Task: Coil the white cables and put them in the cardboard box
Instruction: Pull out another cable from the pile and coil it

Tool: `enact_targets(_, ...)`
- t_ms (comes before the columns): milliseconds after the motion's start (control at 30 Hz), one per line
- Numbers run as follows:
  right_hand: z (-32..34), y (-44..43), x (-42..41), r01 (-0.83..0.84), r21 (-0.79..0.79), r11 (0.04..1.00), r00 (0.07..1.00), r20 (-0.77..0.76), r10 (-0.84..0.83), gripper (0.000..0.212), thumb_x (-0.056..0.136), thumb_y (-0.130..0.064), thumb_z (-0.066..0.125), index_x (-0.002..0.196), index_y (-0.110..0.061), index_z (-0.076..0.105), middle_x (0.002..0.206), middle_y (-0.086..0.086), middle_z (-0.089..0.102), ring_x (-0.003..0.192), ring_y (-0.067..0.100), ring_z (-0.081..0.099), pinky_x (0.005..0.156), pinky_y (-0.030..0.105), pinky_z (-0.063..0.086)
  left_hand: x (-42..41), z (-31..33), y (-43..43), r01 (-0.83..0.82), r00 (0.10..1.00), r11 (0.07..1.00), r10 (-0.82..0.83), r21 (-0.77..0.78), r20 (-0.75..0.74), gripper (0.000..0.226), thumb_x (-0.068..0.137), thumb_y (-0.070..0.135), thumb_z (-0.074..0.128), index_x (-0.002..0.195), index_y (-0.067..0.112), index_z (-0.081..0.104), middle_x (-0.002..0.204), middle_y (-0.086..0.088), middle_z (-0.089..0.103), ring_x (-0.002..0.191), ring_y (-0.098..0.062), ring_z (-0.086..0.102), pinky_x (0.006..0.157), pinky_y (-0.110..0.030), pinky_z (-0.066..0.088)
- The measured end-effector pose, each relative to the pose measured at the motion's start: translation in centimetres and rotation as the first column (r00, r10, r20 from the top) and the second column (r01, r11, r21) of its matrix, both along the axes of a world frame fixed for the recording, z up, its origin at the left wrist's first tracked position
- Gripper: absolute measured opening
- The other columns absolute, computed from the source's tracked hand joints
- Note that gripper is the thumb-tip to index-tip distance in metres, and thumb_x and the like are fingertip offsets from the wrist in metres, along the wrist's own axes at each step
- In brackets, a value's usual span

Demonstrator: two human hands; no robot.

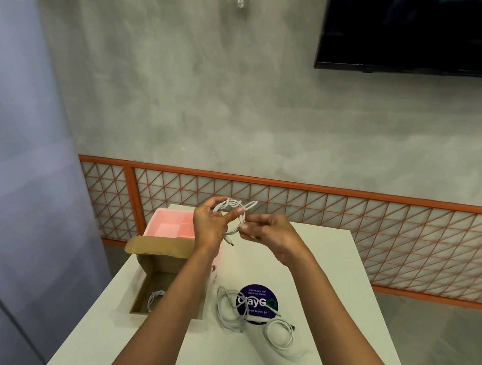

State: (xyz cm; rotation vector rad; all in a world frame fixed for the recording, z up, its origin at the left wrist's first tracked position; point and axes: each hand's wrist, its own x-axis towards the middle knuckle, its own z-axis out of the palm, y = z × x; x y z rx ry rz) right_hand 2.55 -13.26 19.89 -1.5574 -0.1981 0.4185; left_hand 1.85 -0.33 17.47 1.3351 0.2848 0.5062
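On the table [246, 359] sat the open cardboard box [161, 263], near enough for dropping coils in. Higher up, the left hand [209, 223] gripped the looped white cable [232, 202] while the right hand [270, 235] pinched its end, maybe to tuck it.

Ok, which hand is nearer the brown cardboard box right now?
Left. The left hand is raised just beyond the cardboard box, over the pink plastic tray; the right hand is further right, above the white table. Both grip the coiled white cable.
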Motion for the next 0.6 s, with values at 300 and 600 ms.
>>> enact_targets(300,2.9,0.0,-0.5,0.034,-0.395,0.918,0.989,0.142,0.025,0.018,0.093,-0.004,0.052,0.1,0.002,0.068,0.079,0.008,0.064,0.074,0.014,0.058,0.073,0.027,0.048,-0.2,-0.2,0.6,-0.109,0.993,0.975,0.115,0.196,-0.021,0.032,0.07,0.004,0.08,0.094,0.014,0.06,0.079,0.007,0.066,0.072,-0.001,0.062,0.06,-0.012,0.048)
enact_targets(600,3.0,-1.0,-2.2,-0.112,-0.355,0.928,0.959,0.206,0.194,0.021,0.095,-0.004,0.051,0.105,0.001,0.069,0.078,0.004,0.064,0.07,0.008,0.057,0.069,0.019,0.048,-0.1,-2.0,2.0,-0.222,0.973,0.868,0.227,0.444,0.043,0.028,0.079,0.011,0.074,0.103,0.007,0.06,0.091,-0.002,0.068,0.083,-0.017,0.067,0.065,-0.019,0.05)
